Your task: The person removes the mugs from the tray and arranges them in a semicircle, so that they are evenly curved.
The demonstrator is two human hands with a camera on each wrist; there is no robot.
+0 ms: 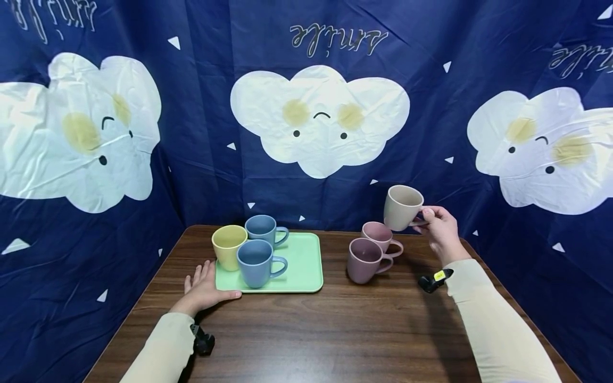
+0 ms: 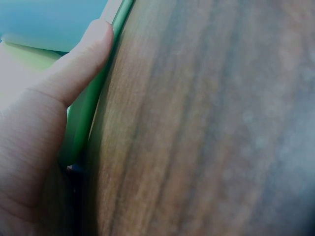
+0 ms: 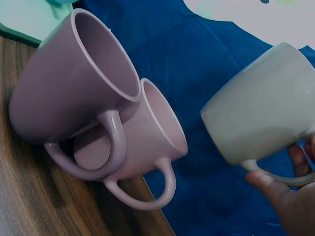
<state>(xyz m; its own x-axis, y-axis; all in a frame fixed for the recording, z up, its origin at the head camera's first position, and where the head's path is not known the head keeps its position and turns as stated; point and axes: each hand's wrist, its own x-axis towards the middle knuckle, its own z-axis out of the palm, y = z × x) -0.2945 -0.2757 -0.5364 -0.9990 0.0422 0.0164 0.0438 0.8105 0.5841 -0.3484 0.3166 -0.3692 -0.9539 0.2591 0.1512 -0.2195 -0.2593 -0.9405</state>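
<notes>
My right hand [image 1: 439,230] grips the handle of a beige mug [image 1: 402,208], which hangs in the air above the back right of the table. In the right wrist view, fingers and thumb close round that mug's handle. Just below and left of it stand two mugs, a pink mug [image 1: 378,234] behind and a mauve mug [image 1: 362,261] in front. My left hand [image 1: 203,288] rests at the front left corner of the mint green tray [image 1: 306,266]. Its thumb lies along the tray's front edge and its other fingers stretch out along the left side.
On the tray's left half stand a yellow mug [image 1: 229,246], a blue mug [image 1: 256,263] in front and another blue mug [image 1: 262,227] behind. The brown wooden table [image 1: 306,335] meets a dark blue cloth [image 1: 206,175] at the back and sides.
</notes>
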